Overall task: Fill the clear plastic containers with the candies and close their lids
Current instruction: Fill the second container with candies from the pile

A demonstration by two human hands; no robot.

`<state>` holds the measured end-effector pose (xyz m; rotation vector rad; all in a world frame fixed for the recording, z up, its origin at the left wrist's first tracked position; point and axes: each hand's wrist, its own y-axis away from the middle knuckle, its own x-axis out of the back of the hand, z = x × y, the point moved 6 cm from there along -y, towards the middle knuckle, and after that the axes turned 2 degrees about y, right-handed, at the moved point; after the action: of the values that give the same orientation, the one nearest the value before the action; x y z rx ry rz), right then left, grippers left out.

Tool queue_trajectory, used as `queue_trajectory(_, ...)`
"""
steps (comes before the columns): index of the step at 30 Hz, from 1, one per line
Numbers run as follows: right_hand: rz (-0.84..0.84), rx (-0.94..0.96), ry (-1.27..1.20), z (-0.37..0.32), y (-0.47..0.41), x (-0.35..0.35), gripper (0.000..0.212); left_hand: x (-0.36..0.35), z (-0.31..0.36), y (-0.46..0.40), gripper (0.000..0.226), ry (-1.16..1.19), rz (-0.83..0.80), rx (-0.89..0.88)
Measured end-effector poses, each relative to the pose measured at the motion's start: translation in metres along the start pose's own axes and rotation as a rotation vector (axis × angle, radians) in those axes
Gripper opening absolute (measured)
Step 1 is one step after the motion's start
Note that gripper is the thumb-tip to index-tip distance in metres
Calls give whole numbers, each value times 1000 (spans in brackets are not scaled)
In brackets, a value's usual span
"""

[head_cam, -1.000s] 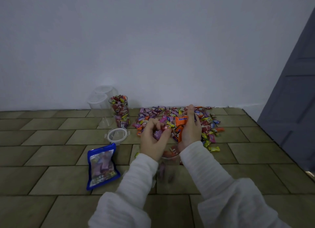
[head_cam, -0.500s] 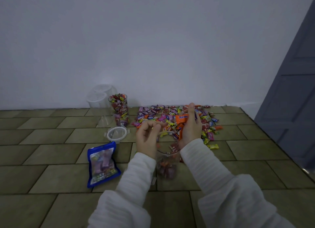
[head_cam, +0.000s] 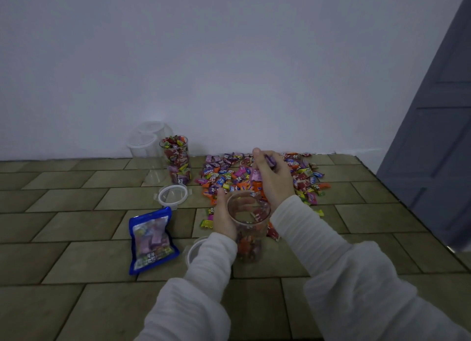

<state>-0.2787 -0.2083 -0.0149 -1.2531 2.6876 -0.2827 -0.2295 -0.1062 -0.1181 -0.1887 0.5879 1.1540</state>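
Clear container (head_cam: pixel 248 223): upright on the near floor, mouth up, part-filled, lid off. Left hand (head_cam: pixel 224 217) grips its left side. Right hand (head_cam: pixel 274 179), just beyond the rim, clutches what looks like several candies (head_cam: pixel 256 173). Candy pile (head_cam: pixel 224 177) lies behind.

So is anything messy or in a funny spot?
Mostly the candies: they lie loose in a pile on the floor by the wall. A few strays sit apart beside the left hand. The full container has no lid on yet.

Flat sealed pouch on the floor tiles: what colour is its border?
Blue, on the flat sealed pouch; head view.
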Motion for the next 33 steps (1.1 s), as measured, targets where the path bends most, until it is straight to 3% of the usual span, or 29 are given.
queue_trajectory(4,-66,63,6,2,2,-3,9,0,-1,2,65,-2,39,9)
queue_trajectory(8,-139,103,34,0,3,-6,8,3,-2,1,59,27,52,1)
queue_trajectory(16,-260,225,115,-2,2,-11,10,0,-1,-3,69,68,24,5)
queue_trajectory(20,-330,262,143,-5,5,-17,3,3,-5,-7,60,72,32,-3)
queue_trajectory(26,-345,90,-44,8,1,-10,13,1,-4,-9,63,8,-48,3)
queue_trajectory(33,-419,100,-122,15,6,-5,11,-3,-3,-8,57,67,-36,36)
